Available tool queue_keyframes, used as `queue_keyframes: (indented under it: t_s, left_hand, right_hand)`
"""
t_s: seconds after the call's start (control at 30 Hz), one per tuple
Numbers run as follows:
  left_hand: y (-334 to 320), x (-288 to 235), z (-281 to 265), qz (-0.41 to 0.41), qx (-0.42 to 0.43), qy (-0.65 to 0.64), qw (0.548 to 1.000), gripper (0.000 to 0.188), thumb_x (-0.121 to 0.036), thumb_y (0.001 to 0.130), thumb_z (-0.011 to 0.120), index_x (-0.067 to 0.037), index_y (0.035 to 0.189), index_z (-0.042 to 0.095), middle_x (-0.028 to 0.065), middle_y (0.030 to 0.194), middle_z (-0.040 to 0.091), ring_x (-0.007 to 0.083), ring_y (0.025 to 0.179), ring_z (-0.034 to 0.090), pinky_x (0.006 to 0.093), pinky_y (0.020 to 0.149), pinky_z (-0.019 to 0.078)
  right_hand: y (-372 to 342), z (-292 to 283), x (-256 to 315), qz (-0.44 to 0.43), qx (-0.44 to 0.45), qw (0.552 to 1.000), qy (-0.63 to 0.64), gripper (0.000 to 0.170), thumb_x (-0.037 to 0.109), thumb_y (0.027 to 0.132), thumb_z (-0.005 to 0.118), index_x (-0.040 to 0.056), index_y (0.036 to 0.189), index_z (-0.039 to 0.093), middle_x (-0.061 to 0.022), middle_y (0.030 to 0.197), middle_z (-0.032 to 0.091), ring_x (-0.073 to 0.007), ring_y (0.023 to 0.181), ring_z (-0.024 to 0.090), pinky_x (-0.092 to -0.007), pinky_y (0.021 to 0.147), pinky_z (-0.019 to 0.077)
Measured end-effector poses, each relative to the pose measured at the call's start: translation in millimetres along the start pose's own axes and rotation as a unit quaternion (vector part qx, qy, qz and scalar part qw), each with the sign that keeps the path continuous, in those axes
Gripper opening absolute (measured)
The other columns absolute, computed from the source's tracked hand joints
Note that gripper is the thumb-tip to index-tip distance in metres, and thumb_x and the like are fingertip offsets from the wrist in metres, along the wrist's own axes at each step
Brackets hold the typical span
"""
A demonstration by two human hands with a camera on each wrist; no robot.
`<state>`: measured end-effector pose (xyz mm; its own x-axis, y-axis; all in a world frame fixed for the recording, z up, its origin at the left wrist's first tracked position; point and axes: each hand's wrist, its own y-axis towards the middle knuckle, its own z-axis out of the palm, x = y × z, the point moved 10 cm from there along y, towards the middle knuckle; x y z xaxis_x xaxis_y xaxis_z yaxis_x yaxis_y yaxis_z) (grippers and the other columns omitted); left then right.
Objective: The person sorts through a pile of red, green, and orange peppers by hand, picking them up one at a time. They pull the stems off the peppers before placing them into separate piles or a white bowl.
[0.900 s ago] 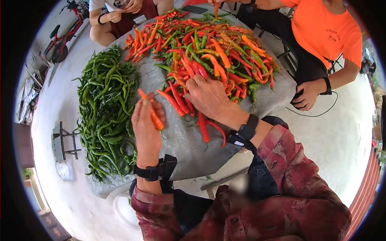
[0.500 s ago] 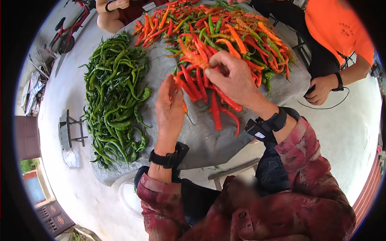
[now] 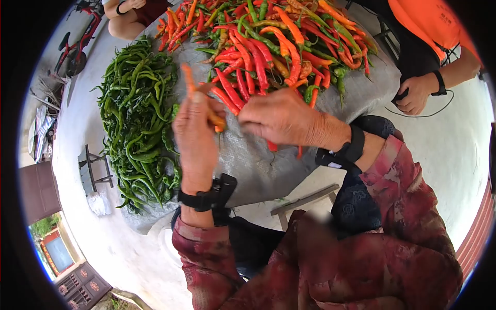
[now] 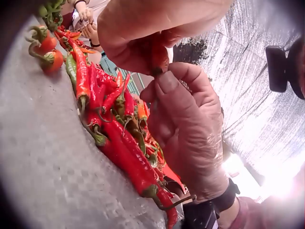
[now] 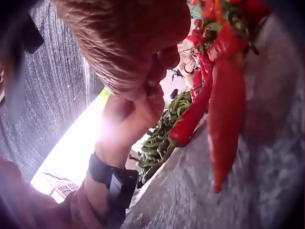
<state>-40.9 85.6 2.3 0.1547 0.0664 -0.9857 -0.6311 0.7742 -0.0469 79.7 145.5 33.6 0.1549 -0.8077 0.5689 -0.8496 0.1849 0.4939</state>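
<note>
In the head view my left hand (image 3: 196, 137) grips orange pepper; one orange length (image 3: 189, 78) sticks up past the thumb and an orange end (image 3: 217, 121) shows at the palm's right. My right hand (image 3: 284, 119) is just right of it, over the front of the red pepper pile (image 3: 253, 57). The left wrist view has the right hand (image 4: 188, 124) with thumb and finger pinched at the stem end of a reddish pepper (image 4: 160, 55) held by the left hand (image 4: 162, 21). In the right wrist view the right hand's fingers hide the pepper.
A heap of green peppers (image 3: 137, 119) lies left of my left hand on the grey sheet (image 3: 258, 175). Red peppers (image 5: 226, 109) lie close by my right hand. Another person's hand (image 3: 416, 95) is at the right, and a second person sits at the upper left.
My right hand has come down from the pile with its curved orange pepper no longer seen there, and is now beside the left hand. My left hand has moved slightly left.
</note>
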Motion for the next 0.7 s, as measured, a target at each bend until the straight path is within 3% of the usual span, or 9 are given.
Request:
queue_keyframes:
  t_s: [0.07, 0.13, 0.2, 0.33, 0.4, 0.43, 0.53, 0.6, 0.7]
  left_hand:
    - [5.1, -17.5, -20.7, 0.056, -0.062, 0.004, 0.997, 0.035, -0.030, 0.098, 0.050, 0.001, 0.110, 0.061, -0.0018, 0.065, 0.053, 0.0057, 0.057, 0.047, 0.0200, 0.054, 0.0358]
    - [5.6, -25.6, -36.7, 0.068, -0.088, 0.044, 0.993, 0.043, -0.037, 0.098, 0.048, 0.002, 0.110, 0.061, -0.0033, 0.062, 0.048, 0.0042, 0.055, 0.041, 0.0197, 0.052, 0.0319]
    - [1.3, -27.1, -34.2, 0.050, -0.076, 0.032, 0.995, 0.045, -0.039, 0.098, 0.047, 0.002, 0.110, 0.061, -0.0034, 0.062, 0.048, 0.0042, 0.055, 0.042, 0.0196, 0.052, 0.0324]
    - [1.8, -5.0, -21.0, -0.013, -0.049, 0.070, 0.996, 0.040, -0.035, 0.098, 0.048, 0.001, 0.110, 0.061, -0.0028, 0.065, 0.050, 0.0044, 0.057, 0.044, 0.0196, 0.051, 0.0340]
    - [6.9, 4.1, -8.8, 0.008, -0.006, 0.169, 0.986, 0.034, -0.030, 0.098, 0.050, -0.001, 0.111, 0.061, -0.0019, 0.068, 0.053, 0.0049, 0.058, 0.046, 0.0204, 0.052, 0.0366]
    - [6.1, 7.5, -5.6, -0.003, -0.005, 0.166, 0.986, 0.030, -0.023, 0.096, 0.054, 0.000, 0.114, 0.059, -0.0004, 0.070, 0.055, 0.0058, 0.059, 0.048, 0.0216, 0.053, 0.0391]
    - [7.2, 8.1, 2.1, 0.038, 0.008, 0.296, 0.954, 0.033, -0.020, 0.093, 0.057, 0.004, 0.117, 0.056, 0.0009, 0.071, 0.056, 0.0066, 0.060, 0.051, 0.0226, 0.054, 0.0405]
    - [6.9, 10.5, 4.5, 0.036, 0.014, 0.311, 0.950, 0.037, -0.017, 0.091, 0.059, 0.005, 0.120, 0.054, 0.0026, 0.074, 0.060, 0.0074, 0.061, 0.053, 0.0229, 0.056, 0.0423]
    - [4.7, 2.3, 7.5, 0.074, 0.004, 0.335, 0.939, 0.037, -0.016, 0.091, 0.059, 0.003, 0.123, 0.054, 0.0036, 0.078, 0.062, 0.0075, 0.065, 0.055, 0.0234, 0.057, 0.0440]
  right_hand:
    - [0.6, -32.8, -10.3, -0.001, -0.092, 0.996, -0.019, 0.017, 0.009, 0.075, 0.073, 0.0058, 0.087, 0.061, -0.0072, 0.078, 0.062, -0.0244, 0.066, 0.064, -0.0326, 0.057, 0.0500]
    - [-6.8, -64.7, -39.9, 0.128, -0.147, 0.981, 0.018, 0.012, 0.011, 0.082, 0.070, 0.0042, 0.088, 0.063, -0.0041, 0.074, 0.063, -0.0084, 0.064, 0.058, -0.0237, 0.060, 0.0479]
    - [-15.9, -81.4, -56.1, 0.168, -0.175, 0.970, 0.027, 0.011, 0.011, 0.082, 0.070, 0.0040, 0.088, 0.064, -0.0037, 0.074, 0.064, -0.0062, 0.064, 0.057, -0.0231, 0.061, 0.0476]
    - [-28.2, -79.0, -59.1, 0.194, -0.122, 0.972, 0.044, 0.012, 0.012, 0.081, 0.071, 0.0042, 0.089, 0.064, -0.0047, 0.075, 0.064, -0.0089, 0.065, 0.059, -0.0247, 0.061, 0.0482]
    - [-24.4, -54.8, -36.4, 0.057, -0.013, 0.998, -0.002, 0.015, 0.014, 0.081, 0.071, 0.0042, 0.090, 0.063, -0.0055, 0.074, 0.064, -0.0140, 0.065, 0.062, -0.0272, 0.061, 0.0488]
    - [-29.5, -41.5, -33.7, 0.056, 0.040, 0.998, 0.015, 0.018, 0.016, 0.078, 0.072, 0.0051, 0.089, 0.062, -0.0059, 0.076, 0.063, -0.0204, 0.068, 0.063, -0.0314, 0.059, 0.0491]
    - [-42.2, -20.3, -20.9, 0.030, 0.097, 0.991, -0.090, 0.020, 0.017, 0.075, 0.073, 0.0068, 0.088, 0.061, -0.0049, 0.078, 0.061, -0.0228, 0.072, 0.063, -0.0344, 0.058, 0.0486]
    - [-46.2, -11.5, -18.1, 0.035, 0.108, 0.984, -0.134, 0.023, 0.019, 0.074, 0.073, 0.0090, 0.091, 0.060, -0.0036, 0.080, 0.058, -0.0226, 0.074, 0.063, -0.0358, 0.058, 0.0486]
    - [-41.7, -13.1, -9.3, 0.020, 0.050, 0.985, -0.163, 0.021, 0.022, 0.071, 0.070, 0.0092, 0.082, 0.057, -0.0050, 0.079, 0.058, -0.0251, 0.071, 0.063, -0.0375, 0.058, 0.0517]
